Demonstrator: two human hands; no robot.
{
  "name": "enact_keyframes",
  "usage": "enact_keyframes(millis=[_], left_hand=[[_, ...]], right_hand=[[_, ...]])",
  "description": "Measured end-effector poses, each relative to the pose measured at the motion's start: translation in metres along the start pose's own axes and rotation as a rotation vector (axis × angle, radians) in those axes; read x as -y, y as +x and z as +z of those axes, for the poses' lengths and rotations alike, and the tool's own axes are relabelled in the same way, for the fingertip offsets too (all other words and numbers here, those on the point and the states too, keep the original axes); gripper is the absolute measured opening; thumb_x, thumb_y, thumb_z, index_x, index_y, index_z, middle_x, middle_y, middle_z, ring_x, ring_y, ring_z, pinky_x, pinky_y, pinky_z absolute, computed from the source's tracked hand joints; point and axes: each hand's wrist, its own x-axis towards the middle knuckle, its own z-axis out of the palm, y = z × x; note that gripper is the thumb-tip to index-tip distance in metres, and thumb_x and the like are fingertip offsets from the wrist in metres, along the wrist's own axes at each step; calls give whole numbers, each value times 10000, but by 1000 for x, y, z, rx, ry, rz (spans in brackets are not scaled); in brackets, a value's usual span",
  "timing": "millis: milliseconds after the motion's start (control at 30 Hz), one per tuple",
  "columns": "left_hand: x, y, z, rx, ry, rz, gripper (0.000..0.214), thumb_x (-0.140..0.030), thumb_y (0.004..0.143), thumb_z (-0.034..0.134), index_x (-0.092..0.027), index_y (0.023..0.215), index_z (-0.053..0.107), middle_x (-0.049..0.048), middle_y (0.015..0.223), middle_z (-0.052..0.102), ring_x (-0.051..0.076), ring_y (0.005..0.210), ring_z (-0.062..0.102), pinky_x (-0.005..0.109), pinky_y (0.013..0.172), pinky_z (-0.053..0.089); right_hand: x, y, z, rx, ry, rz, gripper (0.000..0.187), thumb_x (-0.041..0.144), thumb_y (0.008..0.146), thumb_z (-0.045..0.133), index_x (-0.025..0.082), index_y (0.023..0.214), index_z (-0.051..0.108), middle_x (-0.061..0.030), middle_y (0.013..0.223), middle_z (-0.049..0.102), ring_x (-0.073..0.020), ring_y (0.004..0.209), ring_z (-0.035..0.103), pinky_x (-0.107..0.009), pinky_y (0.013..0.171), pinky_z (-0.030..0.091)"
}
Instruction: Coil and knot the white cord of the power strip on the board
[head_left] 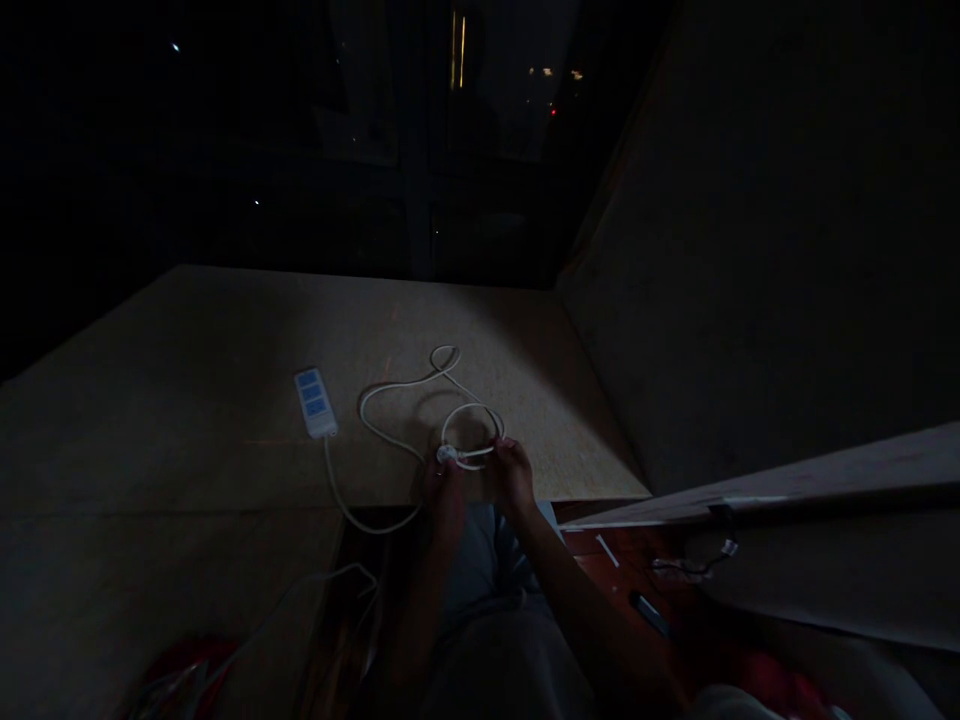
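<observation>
A white power strip [317,402] with blue socket faces lies on the table to the left. Its white cord [363,405] runs off the front edge, back up and round in loose curves to my hands. Between the fingers of my left hand [447,490] is the cord's white plug [447,454]. My right hand [513,470] pinches the cord on the right side of a round loop that stands between both hands. Both hands are closed, just above the table's front edge. The dim light hides the exact finger positions.
The pale table [225,340] reaches back to a dark window. A grey wall [750,300] bounds it on the right. Another thin cable [300,585] hangs at the lower left near a red object [199,660]. Small items lie on the reddish floor [600,575].
</observation>
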Motion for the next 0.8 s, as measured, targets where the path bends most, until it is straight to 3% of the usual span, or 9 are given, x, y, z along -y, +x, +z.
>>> enact_keyframes(millis=[233, 400, 500, 667, 800], left_hand=[[-9, 21, 12, -63, -115, -67, 275, -357, 679, 812, -208, 856, 664, 29, 911, 706, 203, 892, 686, 365, 872, 521], [-18, 31, 17, -113, -120, -13, 261, -320, 674, 773, -189, 847, 626, -63, 702, 601, 89, 585, 576, 282, 691, 505], [-27, 34, 15, -125, -177, -62, 234, -311, 707, 759, -178, 849, 628, -85, 628, 530, 46, 478, 465, 217, 559, 427], [-35, 28, 10, -58, -336, -214, 149, -294, 842, 666, -167, 916, 640, -54, 647, 543, 26, 439, 415, 170, 457, 355], [-37, 22, 4, 3, -351, -282, 199, -337, 938, 555, -153, 902, 622, -49, 619, 510, 9, 382, 329, 135, 383, 298]], right_hand=[[-5, -33, -29, 128, -305, 220, 314, 352, 579, 835, 192, 706, 597, 28, 668, 633, -114, 576, 557, -247, 580, 428], [0, -34, -40, 176, -425, 274, 317, 413, 631, 807, 190, 784, 642, -14, 783, 701, -145, 640, 619, -275, 625, 466], [6, -28, -43, 162, -391, 292, 337, 401, 636, 819, 196, 847, 655, -28, 840, 723, -171, 693, 663, -314, 696, 496], [6, -15, -39, 223, -149, 405, 276, 367, 714, 770, 211, 916, 666, -49, 962, 742, -220, 915, 697, -373, 850, 517], [5, 7, -28, 262, -34, 449, 217, 397, 818, 661, 202, 913, 662, -61, 924, 747, -227, 966, 689, -370, 835, 548]])
